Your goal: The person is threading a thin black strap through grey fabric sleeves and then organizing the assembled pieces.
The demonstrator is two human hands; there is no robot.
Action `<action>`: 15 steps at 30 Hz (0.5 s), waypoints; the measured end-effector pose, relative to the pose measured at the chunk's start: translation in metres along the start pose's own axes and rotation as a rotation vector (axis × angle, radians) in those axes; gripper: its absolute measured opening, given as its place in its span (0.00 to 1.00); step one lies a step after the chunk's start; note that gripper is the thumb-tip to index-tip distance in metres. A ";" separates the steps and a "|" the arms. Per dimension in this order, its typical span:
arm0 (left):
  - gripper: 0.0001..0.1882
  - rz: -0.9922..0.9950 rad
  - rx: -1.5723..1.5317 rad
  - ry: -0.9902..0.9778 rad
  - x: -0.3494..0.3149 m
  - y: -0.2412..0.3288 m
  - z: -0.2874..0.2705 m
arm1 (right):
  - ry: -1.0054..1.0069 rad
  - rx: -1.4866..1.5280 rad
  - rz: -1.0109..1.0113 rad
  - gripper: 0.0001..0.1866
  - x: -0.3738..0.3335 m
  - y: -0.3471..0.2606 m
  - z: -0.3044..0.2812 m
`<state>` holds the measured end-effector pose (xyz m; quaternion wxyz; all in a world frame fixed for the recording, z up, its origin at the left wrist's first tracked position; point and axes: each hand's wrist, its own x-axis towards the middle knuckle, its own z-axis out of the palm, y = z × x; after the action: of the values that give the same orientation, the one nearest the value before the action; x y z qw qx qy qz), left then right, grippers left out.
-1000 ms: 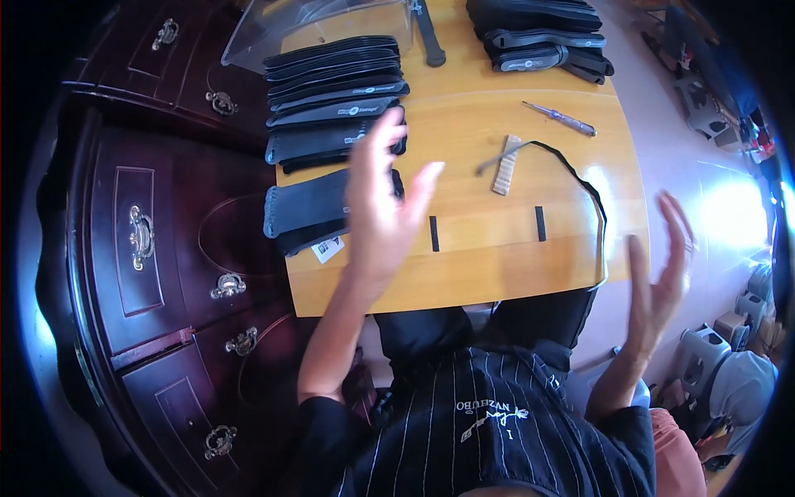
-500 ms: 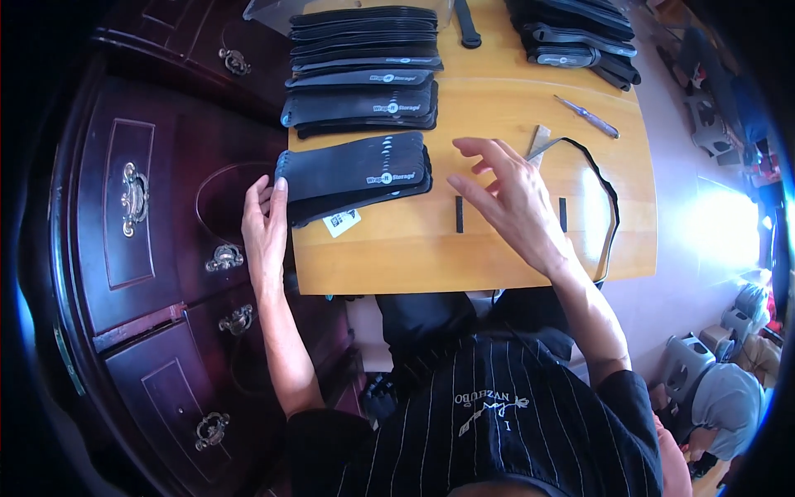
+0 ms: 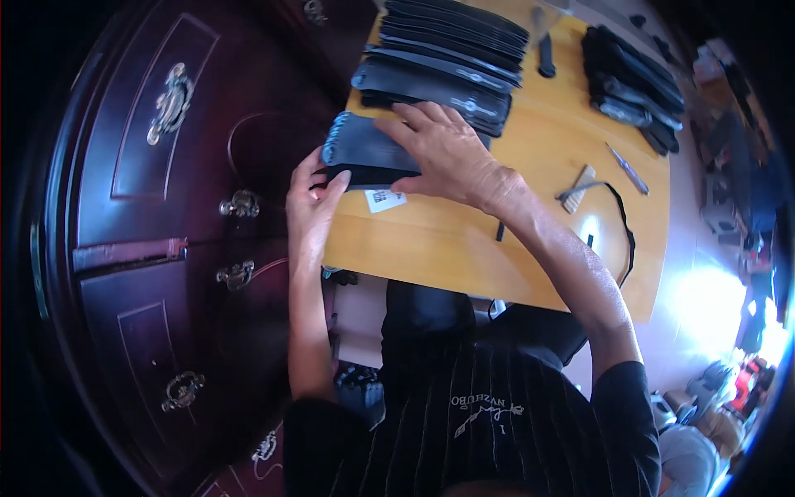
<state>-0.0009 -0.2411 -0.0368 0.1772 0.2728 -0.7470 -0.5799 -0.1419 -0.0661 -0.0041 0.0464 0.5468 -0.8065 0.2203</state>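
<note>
A stack of flat black straps lies at the left of the wooden table, its rounded left ends fanned out. My left hand holds that end, thumb on the near corner and fingers curled at the side. Across the stack's top reaches my right hand, with its fingers over the upper face and its thumb at the near edge; it covers the right part. A white printed label sticks out from under the near edge. Just behind, a taller row of similar straps overlaps in layers.
Another pile of black straps lies at the far right of the table. Nearer are a slim screwdriver, a small pale block, a curved black band and a short black strip. A dark drawer cabinet borders the left.
My right hand has moved left from above the bare table onto the strap stack. My left hand stays at the stack's left end. The whole view has turned and shifted.
</note>
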 end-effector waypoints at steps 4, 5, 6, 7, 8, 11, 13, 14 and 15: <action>0.23 0.188 0.119 0.089 0.002 -0.008 0.008 | -0.196 0.140 0.075 0.31 0.007 -0.001 0.003; 0.23 0.207 0.115 0.099 0.002 -0.009 0.010 | -0.216 0.131 0.043 0.31 0.008 -0.003 0.003; 0.23 0.171 0.081 0.095 0.002 -0.011 0.013 | -0.183 0.155 0.077 0.28 0.007 -0.004 0.001; 0.23 0.165 0.065 0.118 0.001 -0.011 0.014 | -0.152 0.183 0.112 0.25 0.010 -0.008 -0.002; 0.23 0.244 0.200 0.143 0.000 -0.011 0.013 | -0.221 0.209 0.168 0.23 0.016 -0.010 -0.006; 0.23 0.326 0.341 0.177 0.001 -0.004 0.013 | -0.091 0.322 0.207 0.23 0.014 -0.007 -0.007; 0.23 0.328 0.408 0.158 0.005 -0.004 0.010 | -0.136 0.227 0.175 0.25 0.011 -0.016 -0.015; 0.23 0.323 0.404 0.161 0.006 -0.004 0.009 | -0.063 0.021 0.068 0.27 0.008 -0.020 -0.015; 0.23 0.209 0.351 0.115 0.006 0.000 0.008 | 0.011 -0.183 -0.040 0.29 0.004 -0.023 -0.017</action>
<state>-0.0104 -0.2381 -0.0392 0.2285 0.2531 -0.8495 -0.4026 -0.1253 -0.0699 0.0197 0.1050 0.5548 -0.8120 0.1479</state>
